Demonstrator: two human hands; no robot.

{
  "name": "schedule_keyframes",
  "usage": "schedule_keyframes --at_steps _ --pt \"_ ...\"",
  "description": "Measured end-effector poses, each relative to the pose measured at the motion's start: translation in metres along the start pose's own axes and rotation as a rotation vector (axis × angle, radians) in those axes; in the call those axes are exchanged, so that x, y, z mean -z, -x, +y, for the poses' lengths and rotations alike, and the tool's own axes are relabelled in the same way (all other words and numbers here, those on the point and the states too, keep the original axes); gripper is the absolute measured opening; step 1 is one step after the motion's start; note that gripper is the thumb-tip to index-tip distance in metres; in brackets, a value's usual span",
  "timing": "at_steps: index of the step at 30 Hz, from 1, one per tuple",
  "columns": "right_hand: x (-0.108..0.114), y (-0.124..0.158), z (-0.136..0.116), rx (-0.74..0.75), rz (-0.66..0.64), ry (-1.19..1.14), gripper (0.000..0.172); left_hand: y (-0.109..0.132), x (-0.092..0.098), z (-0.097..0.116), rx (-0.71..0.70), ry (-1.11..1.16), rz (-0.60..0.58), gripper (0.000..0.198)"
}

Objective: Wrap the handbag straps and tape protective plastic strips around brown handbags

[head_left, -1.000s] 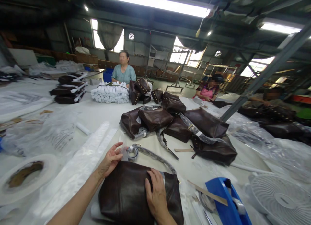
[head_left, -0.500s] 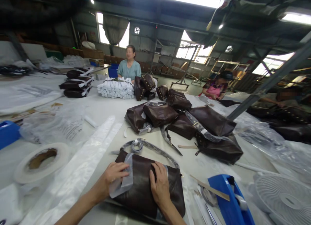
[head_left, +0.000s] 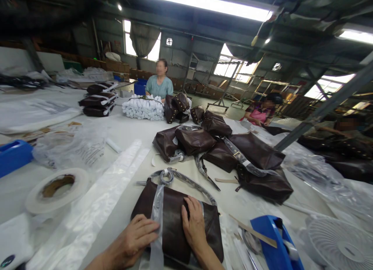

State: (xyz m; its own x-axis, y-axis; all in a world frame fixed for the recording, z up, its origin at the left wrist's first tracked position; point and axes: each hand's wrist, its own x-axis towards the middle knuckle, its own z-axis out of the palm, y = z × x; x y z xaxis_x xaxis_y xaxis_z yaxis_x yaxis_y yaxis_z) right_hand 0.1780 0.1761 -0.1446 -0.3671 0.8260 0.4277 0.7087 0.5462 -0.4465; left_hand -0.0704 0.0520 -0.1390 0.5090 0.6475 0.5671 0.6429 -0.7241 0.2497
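Observation:
A dark brown leather handbag (head_left: pixel 177 223) lies flat in front of me, its strap (head_left: pixel 192 181) wrapped in clear film and arched behind it. A translucent plastic strip (head_left: pixel 157 209) runs down the left part of the bag, from its top edge past the lower edge. My left hand (head_left: pixel 136 239) rests at the bag's left side, fingers stretched out with their tips on the strip; its thumb is hidden. Flat on the bag's right half lies my right hand (head_left: pixel 194 225), fingers extended, beside a second strip (head_left: pixel 201 208) that it partly covers.
More brown bags (head_left: pixel 195 139) are heaped beyond. A tape roll (head_left: pixel 56 190) and long plastic strips (head_left: pixel 116 176) lie left. At right are a blue tape dispenser (head_left: pixel 278 239) and a white fan (head_left: pixel 340 239). A slanted metal post (head_left: pixel 314 110) rises at right; co-workers (head_left: pixel 159 85) sit across.
My left hand has moved down along the strip, which was loosely curled and now lies straight over the bag. My right hand stays on the bag. The view has shifted slightly.

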Motion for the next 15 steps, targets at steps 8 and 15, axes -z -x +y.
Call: schedule_keyframes --at_steps 8,15 --pt "0.000 -0.086 -0.033 0.234 -0.302 -0.070 0.042 0.019 -0.015 -0.003 0.153 0.087 0.221 0.020" --pt "-0.037 -0.133 -0.038 0.304 -0.452 -0.046 0.024 0.018 -0.013 -0.008 0.062 0.058 0.277 0.020"
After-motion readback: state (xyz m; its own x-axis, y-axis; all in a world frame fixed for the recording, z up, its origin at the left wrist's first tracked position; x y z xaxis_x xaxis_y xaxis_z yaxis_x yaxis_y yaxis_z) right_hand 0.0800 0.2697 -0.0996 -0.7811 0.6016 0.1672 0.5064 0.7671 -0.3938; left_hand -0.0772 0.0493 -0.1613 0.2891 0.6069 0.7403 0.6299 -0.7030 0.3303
